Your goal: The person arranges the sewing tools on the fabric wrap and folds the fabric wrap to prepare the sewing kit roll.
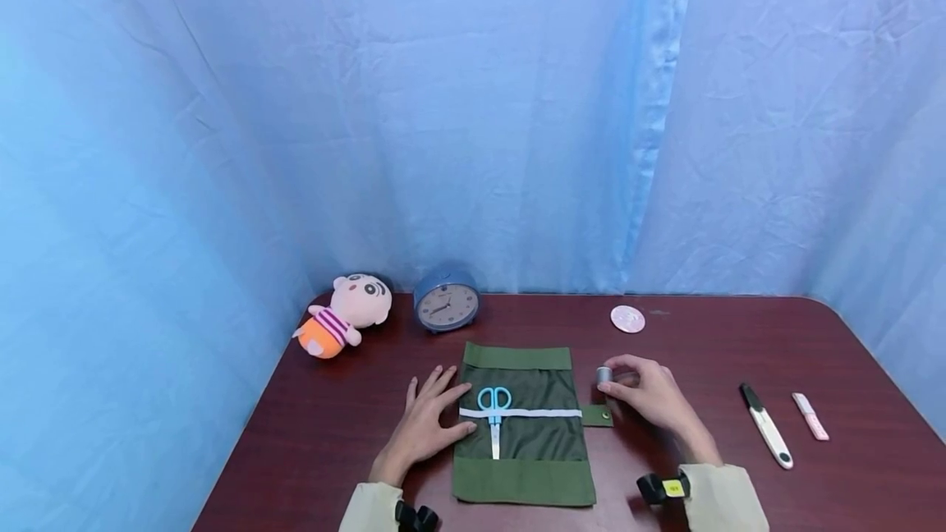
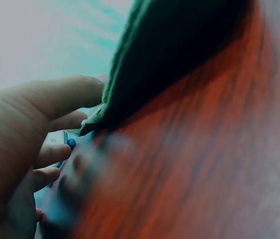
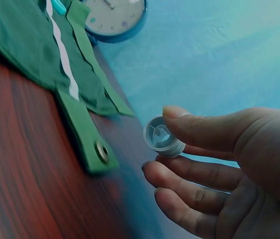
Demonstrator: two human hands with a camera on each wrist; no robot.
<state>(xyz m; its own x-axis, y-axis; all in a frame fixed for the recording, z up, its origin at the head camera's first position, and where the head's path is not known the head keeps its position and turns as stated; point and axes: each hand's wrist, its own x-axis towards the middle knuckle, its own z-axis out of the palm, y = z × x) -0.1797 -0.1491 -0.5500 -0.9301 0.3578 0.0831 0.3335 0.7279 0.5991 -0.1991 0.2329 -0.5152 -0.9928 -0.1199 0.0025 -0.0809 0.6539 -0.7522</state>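
Note:
A green cloth roll-up pouch (image 1: 528,483) lies unfolded on the table, a white elastic band (image 1: 543,413) running across its middle. Blue-handled scissors (image 1: 494,417) are tucked under that band, blades toward the near flap. At the pouch's left edge rests my left hand (image 1: 424,425), fingers spread and fairly straight, with thumb and index finger touching the cloth. My right hand (image 1: 654,392) pinches a small grey thread spool (image 3: 163,137) between thumb and fingers, just above the pouch's snap strap (image 1: 597,415). The spool's hollow end shows in the right wrist view.
Toward the back stand a plush doll (image 1: 343,318) and a blue alarm clock (image 1: 447,302). A round pale disc (image 1: 627,318) lies at the back right. Farther right are a black-and-white utility knife (image 1: 766,427) and a small pink-and-white cutter (image 1: 810,417). Blue curtains (image 1: 480,121) hang behind the table.

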